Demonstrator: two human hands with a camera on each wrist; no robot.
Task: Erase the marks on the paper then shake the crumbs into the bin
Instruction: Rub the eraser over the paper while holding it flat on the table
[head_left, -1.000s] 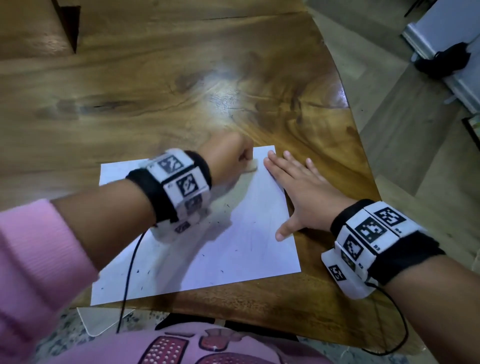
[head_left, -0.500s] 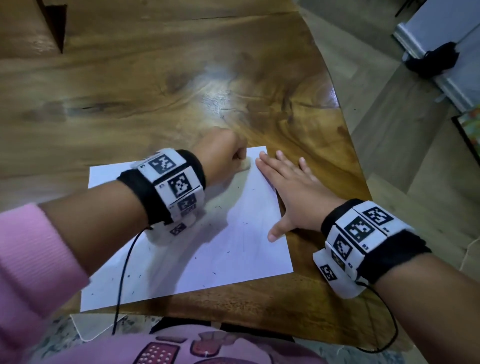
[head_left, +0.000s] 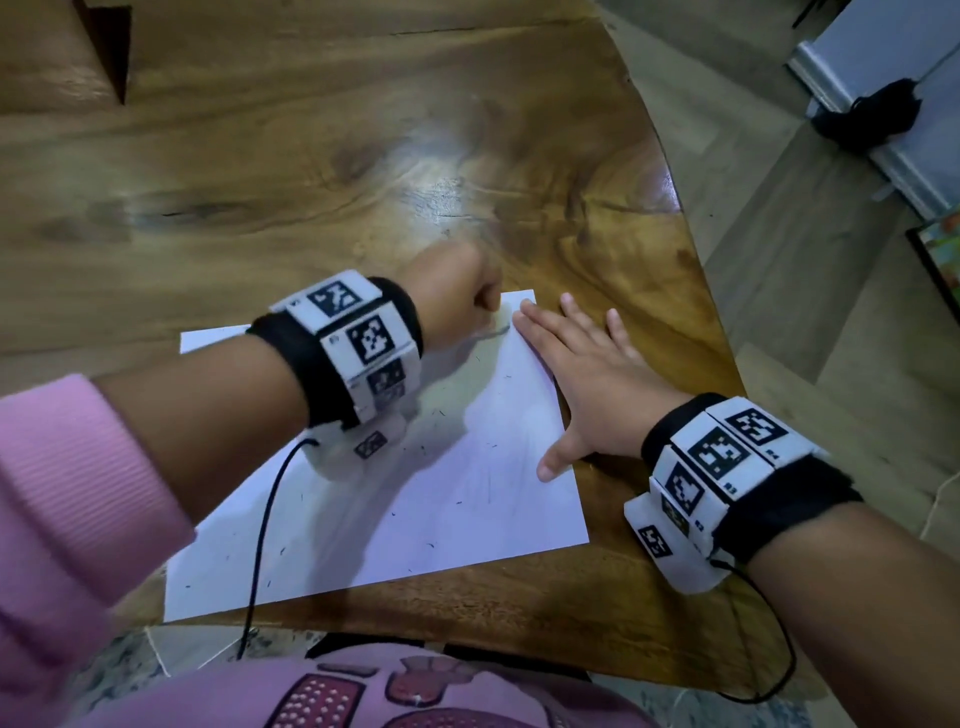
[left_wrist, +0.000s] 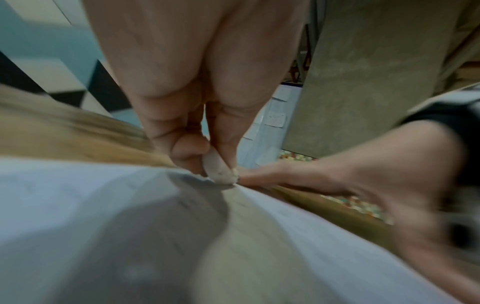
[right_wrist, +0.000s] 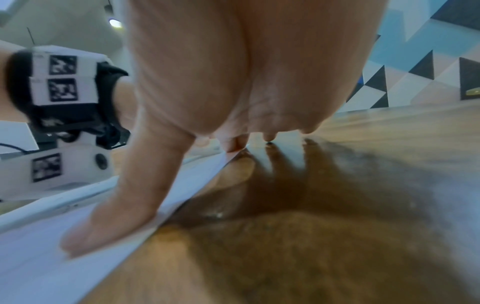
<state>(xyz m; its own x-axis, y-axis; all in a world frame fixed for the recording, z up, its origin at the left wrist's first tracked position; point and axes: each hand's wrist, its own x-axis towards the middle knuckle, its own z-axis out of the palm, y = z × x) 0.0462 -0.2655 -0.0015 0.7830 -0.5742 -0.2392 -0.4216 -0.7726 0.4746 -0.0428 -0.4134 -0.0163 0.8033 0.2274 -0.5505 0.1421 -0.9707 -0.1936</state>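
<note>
A white sheet of paper (head_left: 415, 499) lies on the wooden table (head_left: 311, 156) near its front edge, dotted with dark eraser crumbs (head_left: 439, 413) and faint pencil marks (head_left: 488, 483). My left hand (head_left: 457, 296) pinches a pale eraser (left_wrist: 218, 170) and presses it onto the paper's far right corner. My right hand (head_left: 582, 374) lies flat with spread fingers across the paper's right edge, its thumb (right_wrist: 103, 222) on the sheet and its fingertips on the wood. No bin shows in any view.
The table's curved right edge (head_left: 675, 197) drops to a tiled floor (head_left: 779, 260). A white unit with a black object (head_left: 867, 119) stands on the floor at the far right. Cables hang from both wristbands over the table's front edge.
The left hand with the eraser has shifted slightly along the paper's far right corner. The right hand has stayed flat on the paper's edge.
</note>
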